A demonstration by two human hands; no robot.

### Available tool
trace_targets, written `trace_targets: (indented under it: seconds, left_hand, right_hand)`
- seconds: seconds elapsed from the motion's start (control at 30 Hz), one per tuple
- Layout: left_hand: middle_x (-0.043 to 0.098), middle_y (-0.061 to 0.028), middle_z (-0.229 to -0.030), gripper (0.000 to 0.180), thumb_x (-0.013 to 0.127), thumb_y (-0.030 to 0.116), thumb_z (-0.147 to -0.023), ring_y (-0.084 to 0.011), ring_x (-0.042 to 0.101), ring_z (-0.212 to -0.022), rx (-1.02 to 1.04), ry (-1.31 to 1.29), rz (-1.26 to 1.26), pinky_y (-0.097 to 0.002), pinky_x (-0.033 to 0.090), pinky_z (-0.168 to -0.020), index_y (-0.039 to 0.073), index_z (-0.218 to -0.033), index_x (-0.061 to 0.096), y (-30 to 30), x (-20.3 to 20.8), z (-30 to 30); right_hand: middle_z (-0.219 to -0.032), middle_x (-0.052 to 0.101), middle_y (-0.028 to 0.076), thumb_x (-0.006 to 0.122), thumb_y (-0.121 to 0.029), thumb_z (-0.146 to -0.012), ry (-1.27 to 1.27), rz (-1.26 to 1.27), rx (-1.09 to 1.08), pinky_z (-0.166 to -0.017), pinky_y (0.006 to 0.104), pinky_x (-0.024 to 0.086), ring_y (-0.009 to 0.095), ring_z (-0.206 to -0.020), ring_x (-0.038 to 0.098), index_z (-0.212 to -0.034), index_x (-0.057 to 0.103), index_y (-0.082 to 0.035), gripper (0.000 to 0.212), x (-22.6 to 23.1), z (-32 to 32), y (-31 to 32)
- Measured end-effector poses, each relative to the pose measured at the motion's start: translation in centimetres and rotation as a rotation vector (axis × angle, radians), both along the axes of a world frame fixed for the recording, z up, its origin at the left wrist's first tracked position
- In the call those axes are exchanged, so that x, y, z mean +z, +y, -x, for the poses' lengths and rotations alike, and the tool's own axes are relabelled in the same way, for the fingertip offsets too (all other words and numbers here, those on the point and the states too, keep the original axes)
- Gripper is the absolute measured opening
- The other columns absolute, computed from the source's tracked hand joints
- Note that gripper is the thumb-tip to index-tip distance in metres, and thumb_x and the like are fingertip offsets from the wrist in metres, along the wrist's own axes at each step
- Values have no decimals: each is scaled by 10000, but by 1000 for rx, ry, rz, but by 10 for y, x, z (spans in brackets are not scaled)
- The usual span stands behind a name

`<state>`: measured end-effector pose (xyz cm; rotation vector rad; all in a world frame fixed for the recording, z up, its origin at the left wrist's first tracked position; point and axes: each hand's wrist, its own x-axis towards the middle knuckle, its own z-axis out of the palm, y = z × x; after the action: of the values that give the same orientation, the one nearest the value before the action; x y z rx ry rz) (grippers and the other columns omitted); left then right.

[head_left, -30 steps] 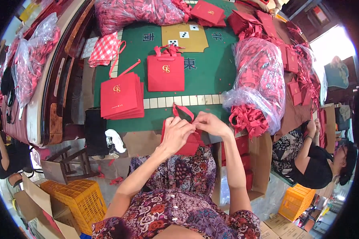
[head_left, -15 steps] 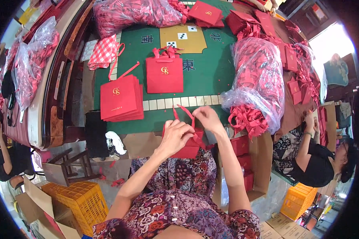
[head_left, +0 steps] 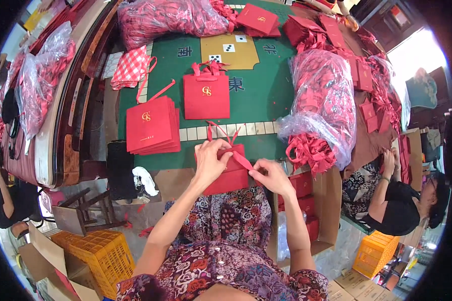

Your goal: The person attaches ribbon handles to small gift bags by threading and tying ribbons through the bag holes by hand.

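Note:
A small red paper gift bag [head_left: 229,179] is at the table's near edge, in front of my body. My left hand [head_left: 211,161] is closed at its top left, thumb and fingers pinching a red ribbon [head_left: 242,160] near the bag's upper edge. My right hand [head_left: 273,176] pinches the other end of that ribbon, which is drawn out between the two hands. Above my left hand, loose ribbon ends stick up. Farther off stands another red gift bag [head_left: 207,98] with a ribbon bow, and to its left lies a stack of flat red bags [head_left: 152,125].
A clear plastic sack of red ribbons [head_left: 322,100] lies on the right, another sack [head_left: 173,17] at the far side. A checked cloth [head_left: 129,67] is at the left. Below the table's right stands a cardboard box [head_left: 329,210] holding red bags. A person [head_left: 402,200] sits at the right.
My right hand has moved down and to the right, pulling the ribbon out flat from my left hand. My left hand has shifted slightly left and up, and the bag has also moved slightly left.

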<state>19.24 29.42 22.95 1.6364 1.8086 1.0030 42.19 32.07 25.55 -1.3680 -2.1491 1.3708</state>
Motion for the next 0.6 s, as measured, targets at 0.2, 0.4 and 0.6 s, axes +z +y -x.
trace_targets:
  seconds: [0.2, 0.4, 0.6]
  left_hand:
    - [634, -56, -966, 230, 752, 123, -771, -277, 558, -991, 43, 133, -161, -430, 372, -862, 132, -983, 664, 1, -8, -12]
    - [573, -158, -1078, 311, 578, -17, -892, -265, 604, -1002, 92, -529, -32, -375, 497, -892, -8, -1185, 473, -50, -2, -51]
    - [514, -190, -1283, 659, 686, 64, -847, -251, 507, -1251, -144, -889, 151, -374, 429, -1034, -14, -1381, 309, -74, -39, -80]
  right_hand:
    - [-636, 593, 9, 723, -142, -891, 126, -25, -228, -526, 248, 437, 68, -567, 541, -843, 597, -16, 184, 16, 25, -3]
    - [-671, 621, 69, 705, -107, -877, 167, -167, -321, -535, 283, 467, 115, -569, 578, -902, 581, -6, 162, 11, 51, -5]
    - [-665, 589, 95, 695, -94, -853, 106, -291, -285, -540, 332, 470, 195, -571, 580, -937, 580, -18, 162, 10, 64, -9]
